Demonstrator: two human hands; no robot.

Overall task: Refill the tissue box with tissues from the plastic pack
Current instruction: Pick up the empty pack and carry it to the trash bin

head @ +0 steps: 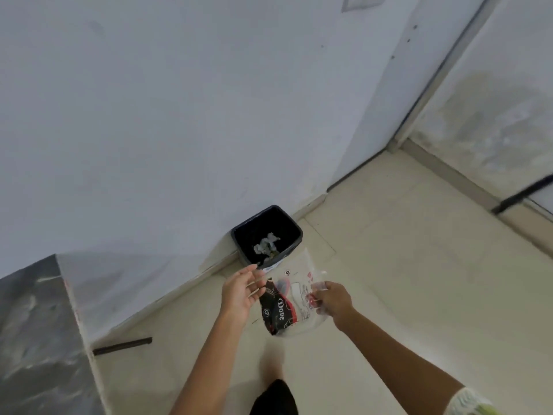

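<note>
An empty, flattened plastic pack (288,304), clear with a black and red printed panel, hangs in front of me above the floor. My right hand (332,299) pinches its right edge between thumb and fingers. My left hand (241,290) is at the pack's left edge with fingers spread and palm facing right; whether it touches the plastic is unclear. No tissue box or loose tissues are in view.
A small black waste bin (294,227) with crumpled paper inside stands against the white wall just beyond my hands. A grey marbled counter (39,339) is at lower left. A dark bar (122,345) lies on the tiled floor. A door frame (419,109) rises at right.
</note>
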